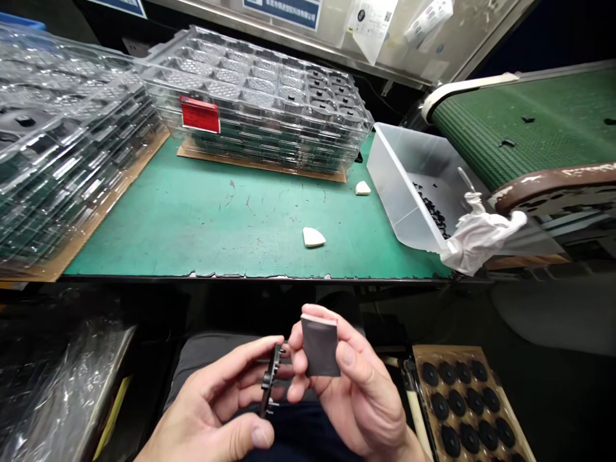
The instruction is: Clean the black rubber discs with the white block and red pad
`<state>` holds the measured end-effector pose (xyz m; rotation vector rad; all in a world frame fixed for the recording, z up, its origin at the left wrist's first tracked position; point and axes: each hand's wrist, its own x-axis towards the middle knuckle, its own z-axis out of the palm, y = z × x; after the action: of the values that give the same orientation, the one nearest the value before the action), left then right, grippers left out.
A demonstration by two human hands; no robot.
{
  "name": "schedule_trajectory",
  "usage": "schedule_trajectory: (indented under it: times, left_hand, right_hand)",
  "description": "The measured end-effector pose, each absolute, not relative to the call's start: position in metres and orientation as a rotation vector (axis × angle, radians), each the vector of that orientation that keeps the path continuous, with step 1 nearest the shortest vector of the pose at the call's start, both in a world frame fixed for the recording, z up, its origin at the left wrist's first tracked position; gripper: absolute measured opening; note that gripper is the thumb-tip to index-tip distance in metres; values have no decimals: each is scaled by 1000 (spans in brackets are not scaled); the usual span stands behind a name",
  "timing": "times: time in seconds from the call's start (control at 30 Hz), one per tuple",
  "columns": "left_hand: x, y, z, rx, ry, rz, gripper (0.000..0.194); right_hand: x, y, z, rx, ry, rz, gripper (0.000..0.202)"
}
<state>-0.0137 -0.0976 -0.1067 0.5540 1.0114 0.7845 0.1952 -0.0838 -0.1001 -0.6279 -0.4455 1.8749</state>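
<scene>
My left hand (226, 398) grips a thin black plastic part (270, 380) by its edges, turned nearly edge-on to me, with small pins or teeth along its side. Beside it, my right hand (356, 385) holds a flat dark grey rectangular pad (320, 347) with a paler top edge, pinched between thumb and fingers; it looks like a sanding pad. The pad and the black part are close together but apart. Both hands are above my lap, in front of the table edge.
Clear plastic trays (269, 96) are stacked on the green table (216, 224), with more trays (72, 147) at left. Two whitish pieces (314, 237) lie on the table. A translucent bin (404, 205) holds small black parts beside a green conveyor (539, 128). Black discs fill a tray (481, 356) lower right.
</scene>
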Motion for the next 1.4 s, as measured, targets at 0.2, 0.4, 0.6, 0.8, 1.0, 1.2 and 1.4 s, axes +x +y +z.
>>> schedule_trajectory:
  times: [0.2,0.4,0.6,0.8,1.0,1.2,1.4]
  left_hand:
    - [-15,-98,-107,536,998,881,66]
    - [-13,-97,-93,654,1182,901,58]
    - [-15,-101,-93,743,1274,886,57]
    - [-13,-100,-92,703,1268,892,56]
    - [-13,-95,-88,585,1168,898,60]
    - [-15,-94,-87,589,1213,868,60]
    - [-15,-95,-84,627,1301,857,62]
  right_hand:
    - [207,-79,-103,-925,-675,1656,34]
    - [208,-88,-113,-1167,-1104,1400,40]
    - [213,-92,-112,-1237,-1341,1303,38]
    - [207,-94,-110,-1116,-1400,1238,39]
    - [206,-95,-109,-1209,-1408,1257,40]
    - [205,-90,-108,-1185,-1405,1265,38]
    - [206,-90,-112,-1220,-1388,1304,39]
